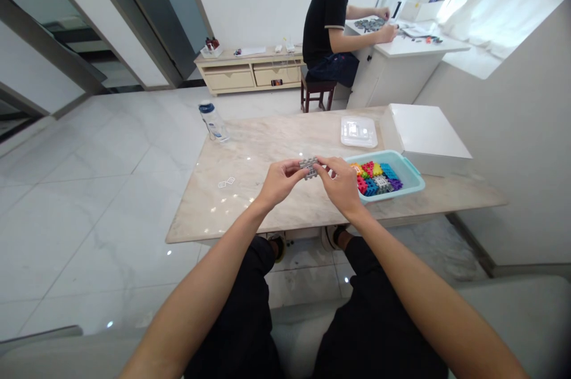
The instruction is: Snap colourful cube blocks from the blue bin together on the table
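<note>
Between my two hands is a small grey interlocking building block [308, 168] with notched edges, held above the stone-topped table [250, 212]. My left hand [282, 181] pinches its left side between thumb and fingers. On the other side, my right hand [339, 184] grips it the same way. Just right of my right hand stands a light blue plastic basket [413, 179], partly covered by that hand. Inside lie several coloured interlocking blocks [375, 177] in red, yellow, blue, purple, orange and grey. Two small white frame-like pieces [226, 182] rest on the table to the left.
A clear water bottle [214, 123] with a dark blue lid stands at the table's far left corner. A clear plastic lid [358, 131] and a large white box [428, 135] are at the back right. Beyond, a person [328, 16] sits at a white desk [414, 49].
</note>
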Available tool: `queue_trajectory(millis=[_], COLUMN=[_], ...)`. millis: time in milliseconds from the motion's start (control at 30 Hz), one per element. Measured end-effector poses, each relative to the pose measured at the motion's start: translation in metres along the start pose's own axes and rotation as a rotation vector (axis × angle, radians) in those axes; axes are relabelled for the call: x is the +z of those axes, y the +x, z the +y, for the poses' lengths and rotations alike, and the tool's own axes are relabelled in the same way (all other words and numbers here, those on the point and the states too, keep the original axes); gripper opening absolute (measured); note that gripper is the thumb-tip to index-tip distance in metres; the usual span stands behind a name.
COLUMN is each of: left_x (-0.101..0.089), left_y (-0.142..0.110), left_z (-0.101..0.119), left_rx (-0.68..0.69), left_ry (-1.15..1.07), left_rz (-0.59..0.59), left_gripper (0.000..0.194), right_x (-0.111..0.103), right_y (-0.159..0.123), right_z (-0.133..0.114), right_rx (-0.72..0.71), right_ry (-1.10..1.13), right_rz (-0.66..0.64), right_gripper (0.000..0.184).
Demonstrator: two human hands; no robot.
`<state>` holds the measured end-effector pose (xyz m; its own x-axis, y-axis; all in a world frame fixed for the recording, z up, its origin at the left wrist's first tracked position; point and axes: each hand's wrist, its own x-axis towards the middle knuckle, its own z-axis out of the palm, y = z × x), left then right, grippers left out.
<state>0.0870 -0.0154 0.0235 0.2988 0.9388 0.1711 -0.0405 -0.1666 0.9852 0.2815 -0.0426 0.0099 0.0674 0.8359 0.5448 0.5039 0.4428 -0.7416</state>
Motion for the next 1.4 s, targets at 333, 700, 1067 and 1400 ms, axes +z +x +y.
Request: queue_trajectory(millis=[333,700,1067,1400], left_x=[0.0006,0.0035,0.0031,0.0034], left_y=[0.0008,0.0007,0.0009,-0.0003], left_z=[0.0011,0.0043,0.0007,0.0035], left_rx=[0.074,0.116,0.135,0.132], left_ry=[0.059,0.108,0.155,0.161], left_rz=[0.054,0.066,0.071,0.068], left_gripper=[0.030,0.026,0.025,0.026], right_x=[0.0052,0.0014,0.0013,-0.0020], right_y=[0.0021,0.0041,0.0037,0.0038], right_z=[0.0022,-0.0031,-0.0016,-0.0007], right_rx=[0.220,0.248,0.263,0.276], right_ry=[0.193,0.221,0.229,0.220], right_rz=[0.004,0.004,0.008,-0.016], right_gripper=[0.039,0.036,0.031,0.034])
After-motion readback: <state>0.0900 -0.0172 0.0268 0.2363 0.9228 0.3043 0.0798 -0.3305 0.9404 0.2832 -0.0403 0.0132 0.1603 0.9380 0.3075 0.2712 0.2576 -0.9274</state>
